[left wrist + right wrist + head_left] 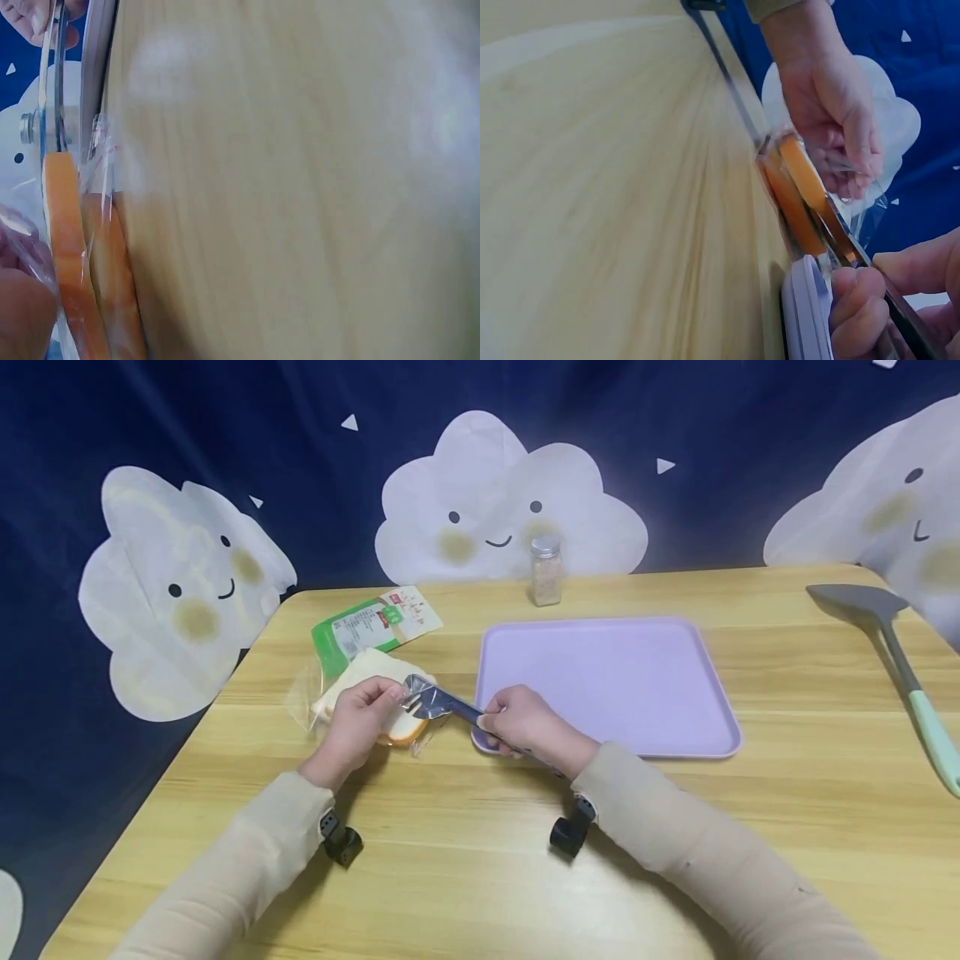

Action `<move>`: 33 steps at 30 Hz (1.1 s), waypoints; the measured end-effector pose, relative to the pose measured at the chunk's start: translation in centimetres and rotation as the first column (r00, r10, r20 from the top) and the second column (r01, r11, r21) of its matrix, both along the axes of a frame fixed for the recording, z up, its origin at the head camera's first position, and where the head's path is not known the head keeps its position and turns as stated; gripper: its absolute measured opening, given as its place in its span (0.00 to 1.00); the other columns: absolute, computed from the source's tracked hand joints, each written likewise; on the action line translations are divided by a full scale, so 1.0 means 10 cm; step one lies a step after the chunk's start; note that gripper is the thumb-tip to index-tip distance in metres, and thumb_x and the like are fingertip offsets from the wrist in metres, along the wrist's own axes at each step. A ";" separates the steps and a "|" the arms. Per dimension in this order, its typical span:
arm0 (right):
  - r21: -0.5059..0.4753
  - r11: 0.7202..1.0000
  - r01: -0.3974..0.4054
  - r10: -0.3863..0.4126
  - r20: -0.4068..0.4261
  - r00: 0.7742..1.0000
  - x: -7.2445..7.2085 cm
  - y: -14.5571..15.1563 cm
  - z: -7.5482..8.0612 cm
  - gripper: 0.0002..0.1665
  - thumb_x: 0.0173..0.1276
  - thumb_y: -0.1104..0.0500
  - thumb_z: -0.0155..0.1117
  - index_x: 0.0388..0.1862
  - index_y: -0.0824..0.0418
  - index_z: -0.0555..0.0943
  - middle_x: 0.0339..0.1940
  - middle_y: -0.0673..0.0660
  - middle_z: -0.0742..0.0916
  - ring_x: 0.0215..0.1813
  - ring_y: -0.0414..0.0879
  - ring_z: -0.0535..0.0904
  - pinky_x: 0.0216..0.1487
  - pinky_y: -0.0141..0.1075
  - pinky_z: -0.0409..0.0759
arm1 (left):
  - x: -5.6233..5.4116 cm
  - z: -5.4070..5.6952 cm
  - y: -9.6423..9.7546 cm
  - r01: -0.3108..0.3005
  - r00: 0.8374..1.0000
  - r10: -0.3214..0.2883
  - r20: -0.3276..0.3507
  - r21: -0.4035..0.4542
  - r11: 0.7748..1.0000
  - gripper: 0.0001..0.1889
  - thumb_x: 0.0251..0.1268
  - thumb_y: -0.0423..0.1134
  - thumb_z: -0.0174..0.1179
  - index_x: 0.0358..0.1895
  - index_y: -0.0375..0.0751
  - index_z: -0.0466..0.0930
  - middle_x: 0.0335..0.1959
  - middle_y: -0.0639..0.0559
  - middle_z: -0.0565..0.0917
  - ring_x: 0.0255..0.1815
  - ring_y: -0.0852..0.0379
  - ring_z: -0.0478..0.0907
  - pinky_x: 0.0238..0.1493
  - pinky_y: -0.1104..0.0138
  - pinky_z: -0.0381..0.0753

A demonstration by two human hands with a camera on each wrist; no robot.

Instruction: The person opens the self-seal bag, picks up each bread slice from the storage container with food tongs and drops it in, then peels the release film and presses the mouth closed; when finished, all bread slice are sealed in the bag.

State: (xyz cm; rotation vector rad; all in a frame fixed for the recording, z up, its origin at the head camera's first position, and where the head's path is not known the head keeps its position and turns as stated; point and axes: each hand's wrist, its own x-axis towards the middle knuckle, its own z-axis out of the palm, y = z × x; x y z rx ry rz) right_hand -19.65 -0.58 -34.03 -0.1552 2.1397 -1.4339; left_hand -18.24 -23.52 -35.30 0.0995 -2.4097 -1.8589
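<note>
Sliced bread (pixel 367 668) with a white face and orange-brown crust lies in a clear plastic bag with a green and white printed end (pixel 367 628). My left hand (pixel 354 720) pinches the bag's clear film at the bread's upper side. With curled fingers, my right hand (pixel 525 722) holds dark tongs (pixel 463 710), whose slotted head lies over the bread, partly behind film. In the right wrist view the tongs' arms (pixel 909 319) reach toward a bread slice (pixel 804 174) that leans apart from another. Whether the tips squeeze the slice is hard to tell.
A lilac tray (pixel 622 685) lies right of the bread, under the right hand's edge. Behind it stands a glass jar (pixel 547 578) with a silver lid. At the far right lies a grey spatula (pixel 896 652) with a mint handle. A dark cloud-print cloth (pixel 322 510) hangs behind the table.
</note>
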 end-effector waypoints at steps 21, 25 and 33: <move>-0.064 0.990 -0.127 0.129 0.033 0.991 -0.02 0.14 0.12 0.12 0.69 0.61 0.53 0.32 0.71 0.76 0.18 0.56 0.78 0.16 0.41 0.70 0.16 0.29 0.70 | -0.10 0.16 -0.09 -0.135 0.990 0.138 0.022 -0.094 0.986 0.07 0.67 0.33 0.52 0.37 0.30 0.75 0.31 0.56 0.76 0.29 0.65 0.71 0.27 0.77 0.74; -0.080 0.985 -0.153 0.156 0.027 0.987 0.02 0.26 0.16 0.13 0.69 0.61 0.53 0.36 0.73 0.76 0.20 0.56 0.78 0.17 0.41 0.71 0.17 0.29 0.71 | -0.11 0.15 -0.16 -0.171 0.983 0.176 0.045 -0.095 0.981 0.08 0.67 0.34 0.52 0.38 0.31 0.75 0.33 0.55 0.75 0.30 0.65 0.71 0.28 0.78 0.74; -0.145 0.979 -0.147 0.153 0.027 0.988 0.01 0.60 0.18 0.16 0.70 0.60 0.51 0.43 0.76 0.73 0.21 0.56 0.79 0.18 0.40 0.72 0.18 0.28 0.71 | -0.09 0.10 -0.18 -0.073 0.994 0.044 -0.096 -0.329 0.942 0.10 0.65 0.35 0.56 0.36 0.28 0.79 0.33 0.41 0.82 0.27 0.64 0.73 0.26 0.76 0.75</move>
